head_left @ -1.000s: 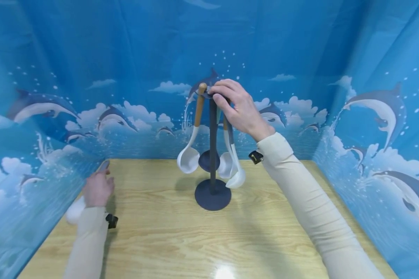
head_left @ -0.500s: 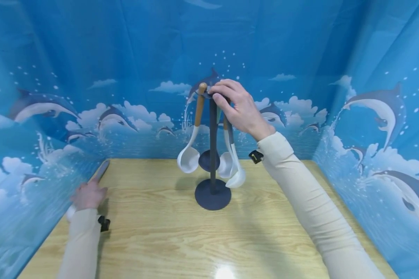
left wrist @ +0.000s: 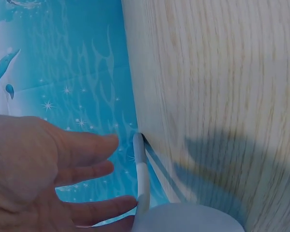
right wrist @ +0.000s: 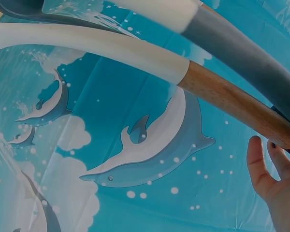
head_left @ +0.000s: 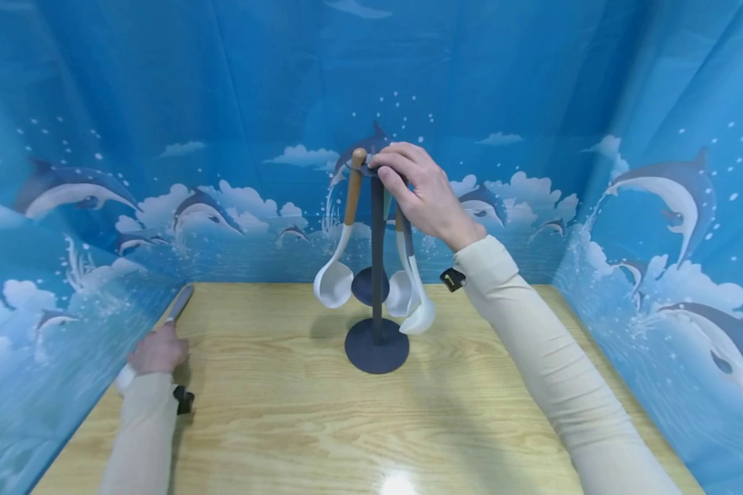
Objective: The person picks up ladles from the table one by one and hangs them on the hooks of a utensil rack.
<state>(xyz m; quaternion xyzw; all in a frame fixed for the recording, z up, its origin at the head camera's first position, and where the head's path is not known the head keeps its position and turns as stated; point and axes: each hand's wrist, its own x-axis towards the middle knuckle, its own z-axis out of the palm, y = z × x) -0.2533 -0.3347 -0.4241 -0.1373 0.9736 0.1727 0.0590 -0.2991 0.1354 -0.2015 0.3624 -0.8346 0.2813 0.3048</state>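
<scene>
A ladle (head_left: 181,302) with a grey handle and white bowl lies along the table's left edge. My left hand (head_left: 158,350) is over its middle, hiding part of it in the head view. In the left wrist view the fingers (left wrist: 89,147) are loosely extended and spread, and one fingertip is beside the ladle's white neck (left wrist: 143,183); contact is unclear. My right hand (head_left: 424,192) holds the top of a black utensil stand (head_left: 376,275), fingers bent over it and thumb in front. The right wrist view shows its fingertips (right wrist: 257,159) near a wooden handle (right wrist: 232,99).
Several ladles hang from the stand: a white one with a wooden handle (head_left: 334,282) at left, a dark one (head_left: 367,285) behind the post, and white ones (head_left: 420,316) at right. A blue dolphin-print curtain (head_left: 254,103) encloses the wood-grain table (head_left: 272,426).
My left hand has moved nearer and slightly left along the ladle, uncovering more of its grey handle. My right hand and the stand stay in place.
</scene>
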